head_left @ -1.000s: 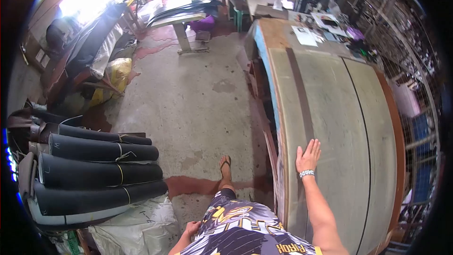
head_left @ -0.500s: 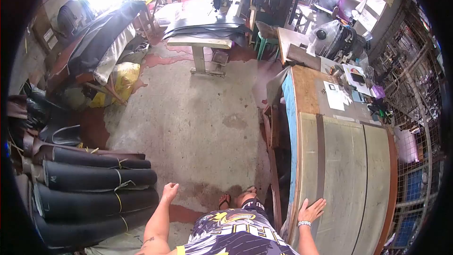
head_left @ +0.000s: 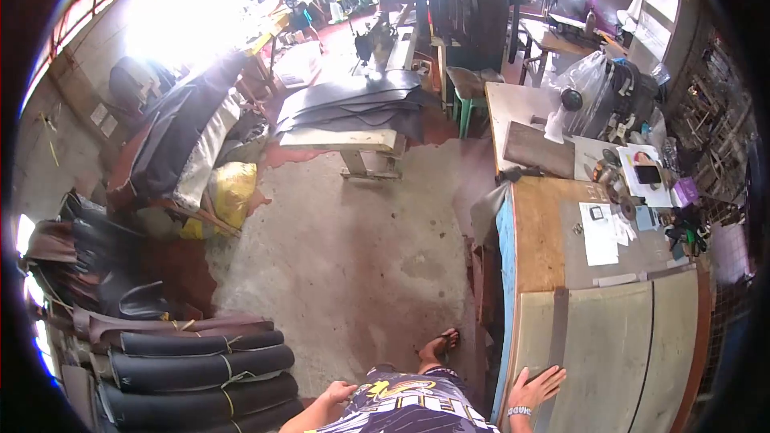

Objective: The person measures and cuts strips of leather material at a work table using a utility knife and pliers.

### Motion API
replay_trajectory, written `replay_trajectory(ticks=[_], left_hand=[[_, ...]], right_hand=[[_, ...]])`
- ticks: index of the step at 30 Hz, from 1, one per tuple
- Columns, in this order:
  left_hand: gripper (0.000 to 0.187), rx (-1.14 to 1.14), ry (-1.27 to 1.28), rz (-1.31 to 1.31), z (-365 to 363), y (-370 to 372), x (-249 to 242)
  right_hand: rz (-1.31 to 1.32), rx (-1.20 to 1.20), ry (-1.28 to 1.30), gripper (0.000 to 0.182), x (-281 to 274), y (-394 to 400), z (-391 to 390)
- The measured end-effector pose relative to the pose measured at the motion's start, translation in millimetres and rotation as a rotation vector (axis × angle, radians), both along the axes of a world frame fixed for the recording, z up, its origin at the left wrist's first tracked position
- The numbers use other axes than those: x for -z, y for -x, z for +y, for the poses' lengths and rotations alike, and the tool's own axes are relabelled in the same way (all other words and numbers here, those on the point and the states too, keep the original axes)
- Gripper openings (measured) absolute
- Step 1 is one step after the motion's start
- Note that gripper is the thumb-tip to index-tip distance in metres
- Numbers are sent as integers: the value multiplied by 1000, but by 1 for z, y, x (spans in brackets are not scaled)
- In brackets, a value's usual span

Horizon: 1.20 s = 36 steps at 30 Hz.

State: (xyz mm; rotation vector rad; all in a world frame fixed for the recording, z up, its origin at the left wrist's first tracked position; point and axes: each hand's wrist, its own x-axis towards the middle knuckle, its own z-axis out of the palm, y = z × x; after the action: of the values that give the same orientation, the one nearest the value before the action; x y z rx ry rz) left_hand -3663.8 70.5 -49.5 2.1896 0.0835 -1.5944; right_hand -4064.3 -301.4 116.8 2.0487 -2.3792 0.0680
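My right hand (head_left: pixel 536 390) lies flat with fingers spread on the greenish-grey worktop (head_left: pixel 601 353), near its left edge, a beaded bracelet on the wrist. My left hand (head_left: pixel 341 391) hangs beside my patterned shirt (head_left: pixel 409 401), its fingers curled and nothing seen in them. To its left is a stack of dark rolled sheets (head_left: pixel 200 369) tied with thin cord. Under my right hand's fingers runs a brown strip (head_left: pixel 556 329) across the worktop.
Ahead stands a small table (head_left: pixel 337 139) with stacked black sheets (head_left: pixel 349 108). Papers (head_left: pixel 597 232), a phone (head_left: pixel 647 174) and small tools lie on the right bench. Draped dark material (head_left: pixel 180 128) is at the left. A person (head_left: pixel 287 0) is far back. Concrete floor (head_left: pixel 345 256) lies between.
The view has tilted up and shifted, showing more of the far room. My left hand has dropped closer to my body. A foot has stepped. My right hand stays flat on the worktop.
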Motion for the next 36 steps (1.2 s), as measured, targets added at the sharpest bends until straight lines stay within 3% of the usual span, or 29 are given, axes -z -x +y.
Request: replay_trajectory(ticks=[2,3,5,8,9,11,15,19,22,25,26,28,33,34,36], left_hand=[[56,269,-7,-153,-38,-13,-36],[54,228,-21,-207,-52,-21,-37],[47,182,-21,-307,-83,-32,-44],[41,427,85,-275,-144,-67,-55],[42,400,227,-259,-167,-78,-51],[46,431,207,-200,-236,-93,-64],[37,780,520,-455,-399,-101,-99],[27,821,861,-345,-559,-54,-169],[31,1068,1123,-559,-655,-25,-202],[50,1033,1480,-868,-740,-22,-200],[51,967,1471,-826,-763,-21,-206],[51,968,1445,-978,-805,-24,-206],[47,1157,1177,-709,-855,-36,-190],[48,1189,1318,-861,-858,-35,-182],[51,1239,1289,-892,-860,-33,-176]], right_hand=[[10,7,-33,89,-7,-12,-3],[6,3,15,89,2,-10,-3],[20,72,-204,93,-24,-23,-11],[-5,-20,-42,92,-20,-18,-9],[-21,-35,-21,93,-19,-18,-9],[-84,-11,-7,94,-19,-18,-11],[-143,47,-46,95,-23,-21,-14],[-147,70,-35,92,-31,-24,-17],[-170,131,-18,90,-35,-29,-19],[-143,358,59,84,-18,-55,-33],[-128,414,67,81,-17,-64,-35],[-89,588,155,80,-4,-93,-58],[-83,785,160,82,-1,-104,-83],[-137,840,181,83,1,-104,-87],[-252,961,218,86,7,-108,-96]])
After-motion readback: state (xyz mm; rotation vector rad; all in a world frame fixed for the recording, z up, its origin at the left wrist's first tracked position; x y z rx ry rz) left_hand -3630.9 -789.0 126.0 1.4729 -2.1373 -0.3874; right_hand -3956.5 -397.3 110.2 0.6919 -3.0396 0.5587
